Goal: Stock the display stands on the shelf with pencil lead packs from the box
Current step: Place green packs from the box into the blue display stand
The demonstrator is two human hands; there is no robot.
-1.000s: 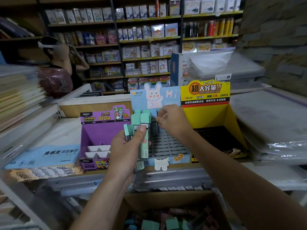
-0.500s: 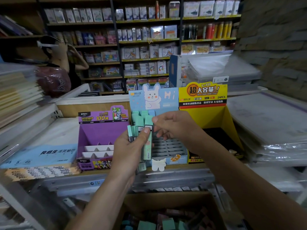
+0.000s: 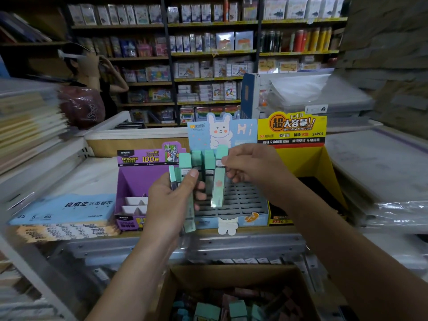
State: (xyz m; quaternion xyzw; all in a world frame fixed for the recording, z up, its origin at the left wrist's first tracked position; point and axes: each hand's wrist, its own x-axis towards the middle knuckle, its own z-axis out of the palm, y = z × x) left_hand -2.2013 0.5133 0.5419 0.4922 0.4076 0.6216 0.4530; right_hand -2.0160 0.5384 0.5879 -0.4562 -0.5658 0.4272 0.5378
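— You're drawing one mint pencil lead pack (image 3: 218,181) out of the bunch now. Half a second ago your right hand (image 3: 252,167) was only reaching in, fingers loose.

— Yes, and now your thumb and fingertips are pinching that pack by its capped top end. It's hanging upright, clear of the others, in front of the slot grid of the blue rabbit stand (image 3: 245,201).

— Your left hand (image 3: 171,202) is keeping its grasp round the remaining fan of packs (image 3: 185,163), with the thumb pressing across the front, just left of the single one.

— So you're passing from picking to placing. I'd judge you're about to lower it into a free slot. Most of the grid is showing empty, so you're early in filling this stand.

— I can't tell whether the green tops behind your thumb are sitting in the back row or belong to the fan.

— The box (image 3: 208,274) below you is holding plenty more, and the purple stand (image 3: 134,179) and yellow stand (image 3: 308,163) are waiting on either side.
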